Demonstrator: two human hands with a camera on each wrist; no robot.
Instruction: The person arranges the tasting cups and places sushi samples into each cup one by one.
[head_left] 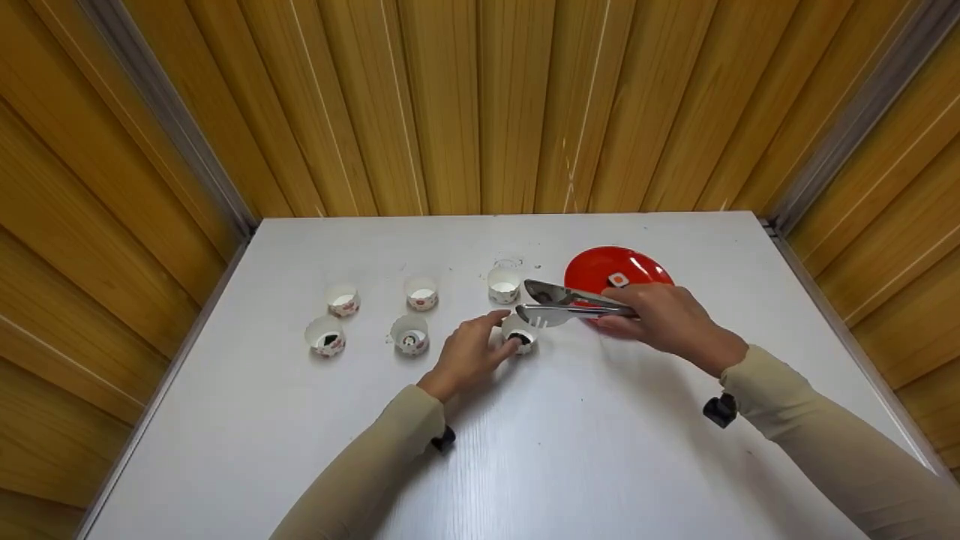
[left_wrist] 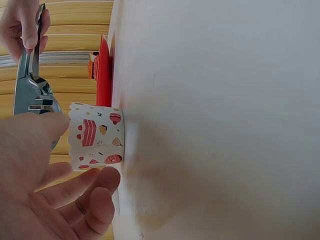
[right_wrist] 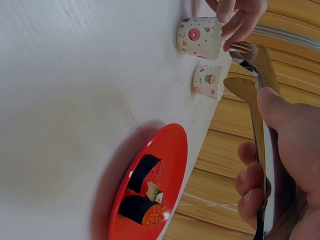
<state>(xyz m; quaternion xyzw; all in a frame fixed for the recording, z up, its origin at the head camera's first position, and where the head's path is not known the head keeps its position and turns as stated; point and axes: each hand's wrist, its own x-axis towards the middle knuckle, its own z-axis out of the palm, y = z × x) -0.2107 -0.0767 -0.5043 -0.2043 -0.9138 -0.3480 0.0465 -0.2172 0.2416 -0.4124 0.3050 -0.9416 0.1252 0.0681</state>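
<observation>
My left hand holds a printed paper baking cup by its rim, thumb on one side and fingertips on the other. Inside that cup a dark piece shows in the head view. My right hand grips metal serving tongs, whose tips are spread apart over the same cup, with nothing visible between them. Below the right hand lies a red plate. Sushi rolls are on it, among them a seaweed-wrapped roll topped with orange roe; the hand partly covers the plate in the head view.
Further paper cups stand in two rows to the left. One front cup holds a dark piece, and another front cup a small pale one. A back-row cup stands just behind the held one. Wood-patterned walls enclose the white table.
</observation>
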